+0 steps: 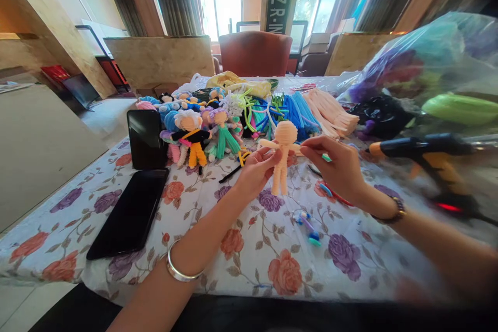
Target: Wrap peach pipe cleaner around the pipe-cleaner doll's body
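A peach-coloured pipe-cleaner doll with a round coiled head, two arms and two legs is held upright above the table. My left hand is closed around its body, fingers behind and thumb at the chest. The thumb and fingertips of my right hand pinch the end of the doll's arm on the right. Behind it lie bundles of pipe cleaners, blue ones and peach ones. To the left stand finished dolls, one in a black top and yellow trousers, another in green.
Two black phones or tablets, one propped up and one lying flat, are at the left. A glue gun with a red light stands at the right, before a clear plastic bag. Small pipe-cleaner scraps lie on the flowered tablecloth.
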Demonstrator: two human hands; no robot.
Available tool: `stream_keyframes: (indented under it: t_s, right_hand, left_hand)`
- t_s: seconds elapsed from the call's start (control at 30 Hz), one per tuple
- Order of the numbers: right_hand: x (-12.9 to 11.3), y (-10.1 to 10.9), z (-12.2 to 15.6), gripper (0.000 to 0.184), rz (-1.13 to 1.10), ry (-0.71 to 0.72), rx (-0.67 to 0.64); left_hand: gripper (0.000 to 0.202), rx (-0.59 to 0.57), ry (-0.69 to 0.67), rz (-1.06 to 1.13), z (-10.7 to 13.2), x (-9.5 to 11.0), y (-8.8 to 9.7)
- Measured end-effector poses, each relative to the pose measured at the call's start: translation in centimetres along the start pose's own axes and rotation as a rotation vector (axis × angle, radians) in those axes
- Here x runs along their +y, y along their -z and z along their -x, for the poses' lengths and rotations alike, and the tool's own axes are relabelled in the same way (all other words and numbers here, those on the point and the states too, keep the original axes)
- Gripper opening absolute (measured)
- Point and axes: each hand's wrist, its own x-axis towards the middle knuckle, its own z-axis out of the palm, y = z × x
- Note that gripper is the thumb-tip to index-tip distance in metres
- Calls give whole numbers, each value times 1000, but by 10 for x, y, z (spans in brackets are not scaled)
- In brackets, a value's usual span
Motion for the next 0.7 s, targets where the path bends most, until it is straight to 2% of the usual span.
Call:
stream_keyframes:
  t_s: [0.13, 0.27, 0.4, 0.57, 0.7]
  right_hand:
    - [0, 1, -2, 11, -92, -118, 0]
    - [1, 1, -4, 12, -174, -145, -21]
    - [1, 2, -4, 10, -168, -108, -15]
    - [-3, 6, -3, 8, -26, 3, 55]
    - [-6, 7, -3, 8, 31, 36, 79]
  left_hand:
    - [40, -22, -23, -19, 0, -2, -1]
    - [34, -3, -49, -50, -1, -2, 0]
    - [35, 13, -48, -52, 0, -1, -2]
    - [28, 65, -66, -64, 1, -1, -6]
    - [27, 100, -65, -98, 1, -3, -5]
